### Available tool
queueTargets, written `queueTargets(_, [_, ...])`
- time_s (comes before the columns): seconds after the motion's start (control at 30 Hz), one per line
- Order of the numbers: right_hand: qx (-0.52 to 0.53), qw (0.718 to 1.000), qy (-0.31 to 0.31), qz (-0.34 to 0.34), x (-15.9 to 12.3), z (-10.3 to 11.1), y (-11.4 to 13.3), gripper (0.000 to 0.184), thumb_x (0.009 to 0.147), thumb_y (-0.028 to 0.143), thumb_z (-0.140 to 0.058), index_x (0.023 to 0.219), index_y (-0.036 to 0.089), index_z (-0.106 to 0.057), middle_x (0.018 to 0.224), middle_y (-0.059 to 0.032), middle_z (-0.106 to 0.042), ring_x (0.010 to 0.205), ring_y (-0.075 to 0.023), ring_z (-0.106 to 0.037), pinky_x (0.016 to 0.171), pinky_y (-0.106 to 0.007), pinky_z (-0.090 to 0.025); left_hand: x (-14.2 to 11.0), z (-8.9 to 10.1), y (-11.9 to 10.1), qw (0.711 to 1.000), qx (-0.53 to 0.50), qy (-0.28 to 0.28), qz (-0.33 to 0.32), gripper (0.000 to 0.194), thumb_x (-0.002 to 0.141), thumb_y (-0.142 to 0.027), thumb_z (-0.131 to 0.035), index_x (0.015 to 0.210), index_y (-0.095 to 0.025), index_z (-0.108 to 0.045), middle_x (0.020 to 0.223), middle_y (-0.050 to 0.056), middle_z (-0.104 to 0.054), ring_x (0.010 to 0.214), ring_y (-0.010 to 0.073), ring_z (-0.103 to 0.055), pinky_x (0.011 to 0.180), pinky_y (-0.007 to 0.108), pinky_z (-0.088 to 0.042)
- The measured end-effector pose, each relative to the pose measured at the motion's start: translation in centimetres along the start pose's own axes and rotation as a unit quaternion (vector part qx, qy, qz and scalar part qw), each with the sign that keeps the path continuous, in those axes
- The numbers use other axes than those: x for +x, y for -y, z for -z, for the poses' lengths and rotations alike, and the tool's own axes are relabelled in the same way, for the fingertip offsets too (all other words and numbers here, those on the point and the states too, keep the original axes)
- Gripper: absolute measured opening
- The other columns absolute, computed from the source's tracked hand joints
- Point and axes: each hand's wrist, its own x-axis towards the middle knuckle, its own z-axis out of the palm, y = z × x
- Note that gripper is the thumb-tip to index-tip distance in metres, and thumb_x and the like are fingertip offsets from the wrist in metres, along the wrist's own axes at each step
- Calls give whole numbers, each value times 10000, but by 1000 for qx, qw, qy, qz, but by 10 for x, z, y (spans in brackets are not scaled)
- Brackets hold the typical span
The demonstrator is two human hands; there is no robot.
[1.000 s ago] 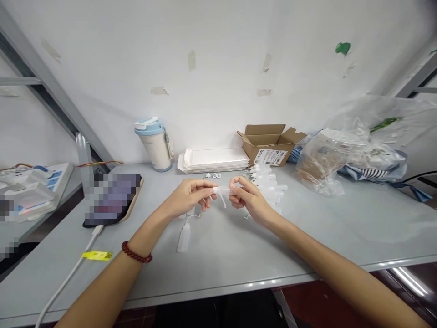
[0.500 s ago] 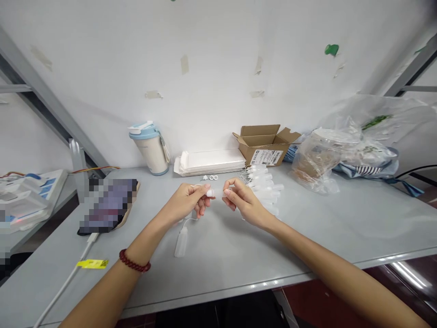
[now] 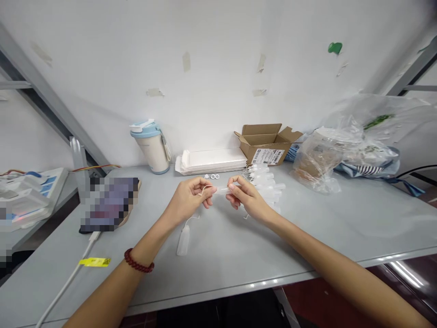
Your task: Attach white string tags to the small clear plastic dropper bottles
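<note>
My left hand (image 3: 186, 198) is closed, thumb and fingers pinching a thin white curved tube (image 3: 204, 188) that loops above the thumb. Opposite it, my right hand (image 3: 251, 202) pinches a slim clear piece (image 3: 223, 189), which bridges the small gap between both sets of fingertips. Whether the two pieces are joined I cannot tell; the fingers cover their ends. Below my left hand, a small translucent squeeze bottle (image 3: 183, 241) with a thin white tail lies on the table. Behind my right hand is a pile of similar bottles (image 3: 268, 184).
Small white caps and rings (image 3: 215, 176) lie before a stack of flat white boxes (image 3: 215, 159). An open cardboard box (image 3: 264, 146), a tumbler (image 3: 150, 148) and plastic bags (image 3: 317, 159) stand along the wall. A phone (image 3: 111, 205) with a charging cable (image 3: 68, 278) lies at left.
The white cap that showed at my left fingertips is hidden now, and a thin curved tube shows above the thumb. A slim clear piece now shows between my hands.
</note>
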Motion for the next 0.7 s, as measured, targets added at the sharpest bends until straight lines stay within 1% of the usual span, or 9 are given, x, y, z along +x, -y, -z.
queueTargets(0.1, [-9, 1000, 5, 14, -1, -1, 3, 276, 874, 489, -473, 881, 221, -408, 608, 58, -459, 516, -87, -383, 518, -237, -331, 0, 1, -1, 997, -33, 38, 55, 348, 778, -486, -586, 741, -141, -602, 623, 8, -582, 546, 137, -588, 491, 256, -495])
queueTargets(0.2, [-22, 999, 17, 30, -3, -1, 4, 260, 885, 474, -459, 906, 219, -411, 617, 57, -471, 522, -88, -393, 525, -240, -330, 0, 3, 0, 990, -54, 80, 103, 423, 827, -516, -501, 696, -128, -603, 576, 4, -552, 476, 119, -554, 437, 240, -452])
queueTargets(0.23, [-26, 999, 18, 32, -3, -1, 3, 259, 887, 472, -456, 924, 219, -415, 617, 57, -475, 521, -88, -394, 524, -241, -329, 0, 3, 0, 989, -62, 86, 103, 423, 829, -514, -501, 694, -127, -606, 568, 0, -548, 466, 113, -545, 437, 237, -447])
queueTargets(0.3, [-32, 999, 11, 30, -3, -1, 1, 265, 886, 470, -458, 954, 216, -428, 619, 55, -486, 517, -89, -394, 520, -242, -328, -1, 3, 1, 990, -64, 93, 80, 391, 817, -490, -536, 676, -131, -600, 583, 0, -559, 479, 109, -547, 465, 237, -454])
queueTargets(0.37, [-36, 999, -7, 28, -2, 0, -2, 271, 877, 470, -469, 948, 210, -449, 613, 53, -494, 510, -88, -391, 514, -244, -326, -1, 2, 1, 994, -32, 87, 49, 331, 803, -444, -575, 691, -134, -605, 605, 5, -584, 521, 116, -567, 519, 244, -469])
queueTargets(0.47, [-26, 999, -38, 15, 0, 1, -5, 288, 856, 481, -492, 913, 200, -467, 589, 58, -489, 489, -84, -388, 497, -243, -325, -2, -3, 0, 999, 27, 46, 13, 239, 792, -373, -603, 790, -135, -628, 637, 10, -617, 587, 130, -594, 598, 253, -480])
queueTargets(0.53, [-12, 999, -46, -1, 1, 1, -5, 305, 841, 490, -507, 907, 195, -471, 579, 61, -488, 475, -81, -386, 487, -242, -329, -3, -6, 0, 999, 37, 20, -3, 222, 788, -355, -607, 830, -139, -630, 669, 9, -621, 604, 131, -597, 617, 256, -482])
queueTargets(0.6, [-3, 999, -50, -6, 1, 1, -3, 316, 832, 496, -516, 910, 192, -475, 578, 63, -486, 468, -76, -381, 485, -242, -336, -2, -7, 0, 999, 33, 12, -10, 227, 788, -363, -606, 833, -142, -633, 703, 11, -620, 608, 127, -595, 619, 257, -486])
queueTargets(0.7, [-6, 999, -45, 17, 0, 2, 2, 312, 837, 489, -514, 927, 194, -473, 595, 64, -484, 477, -73, -392, 497, -240, -345, -1, -7, 0, 999, -4, 41, 13, 312, 811, -433, -560, 766, -133, -633, 725, 30, -611, 625, 139, -600, 577, 259, -496])
